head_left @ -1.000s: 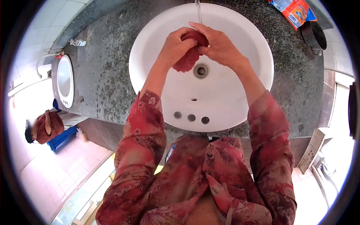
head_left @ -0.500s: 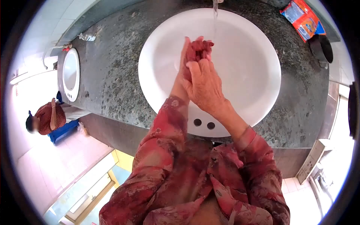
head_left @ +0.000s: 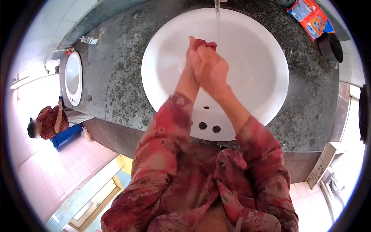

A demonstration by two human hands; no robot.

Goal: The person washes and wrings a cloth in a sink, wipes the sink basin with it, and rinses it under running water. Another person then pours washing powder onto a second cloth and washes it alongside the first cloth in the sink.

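Both hands are over a white oval sink [head_left: 251, 104]. A small, crumpled, dark red cloth [head_left: 205, 43] shows at the far end of my hands. My left hand [head_left: 191, 53] is closed around it from the left, its thumb sticking up. My right hand [head_left: 211, 69] lies over the left and presses on the cloth, its fingers curled and a little blurred. Most of the cloth is hidden between the two hands. Water runs from a faucet [head_left: 217, 3] in a thin stream [head_left: 218, 23] just beyond and right of the cloth.
The sink is set in a dark mottled stone counter [head_left: 119, 65]. At the right stand an orange packet [head_left: 311, 19] and a dark cup [head_left: 330, 47]. On the left are a second sink [head_left: 72, 77], a small clear bottle [head_left: 89, 40] and a person [head_left: 48, 120] by a blue container [head_left: 67, 136].
My right hand has turned and closed further over the cloth, covering more of it. The fingers visible earlier are now curled in.
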